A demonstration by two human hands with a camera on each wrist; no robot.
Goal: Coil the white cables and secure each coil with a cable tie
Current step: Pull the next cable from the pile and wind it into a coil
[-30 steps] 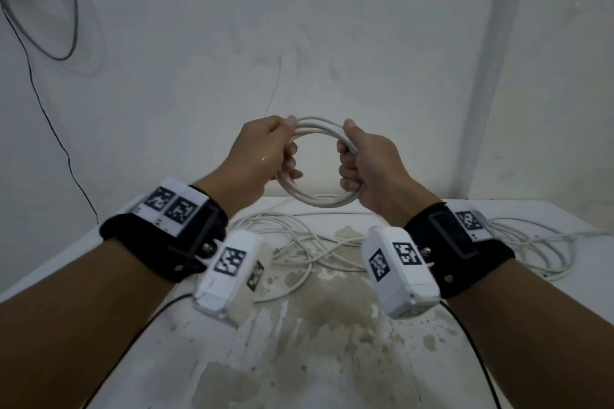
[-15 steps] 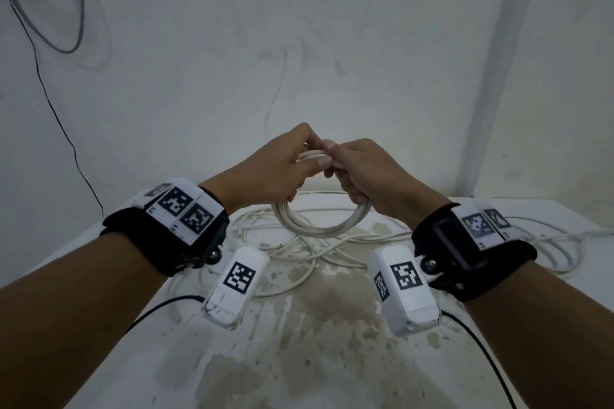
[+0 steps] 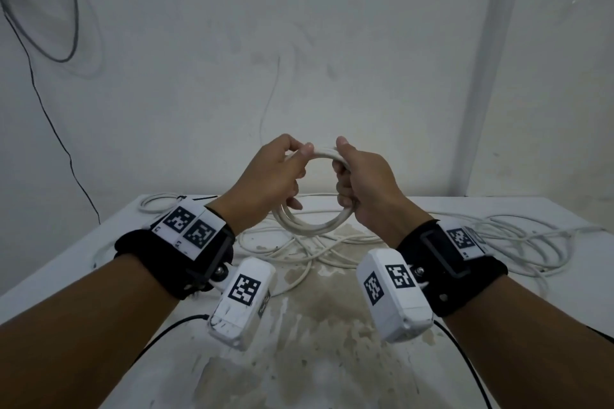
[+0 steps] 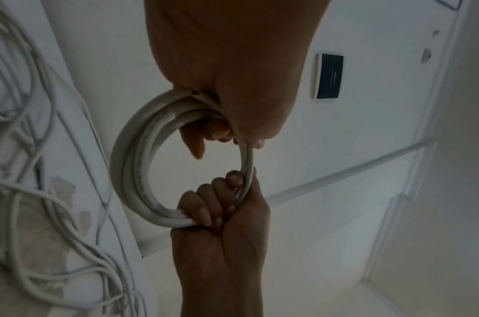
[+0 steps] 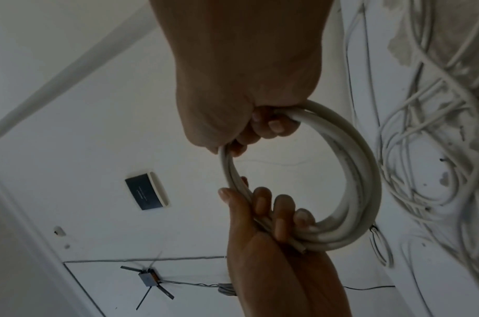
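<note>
A small coil of white cable (image 3: pixel 310 226) hangs upright in the air above the table, held by both hands. My left hand (image 3: pixel 294 164) grips its left side, thumb and forefinger pinching the top strands. My right hand (image 3: pixel 345 178) is curled round its right side. The left wrist view has the left hand (image 4: pixel 219 128) at the top of the coil (image 4: pixel 130 167) and the right hand's fingers (image 4: pixel 216 203) wrapped round the bottom. From the right wrist, the right hand (image 5: pixel 260 126) and left hand (image 5: pixel 273 212) clasp the coil (image 5: pixel 366 171). No tie shows on the coil.
Loose white cables (image 3: pixel 518 242) sprawl over the white, stained table (image 3: pixel 299 342) behind and beside the hands. A thin dark strip (image 3: pixel 203 198) lies near the table's back left. White walls close in behind. A black wire (image 3: pixel 50 116) hangs on the left wall.
Half a second ago the hands met at the top of the coil. They have since slid apart to its two sides, and the coil sits a little higher.
</note>
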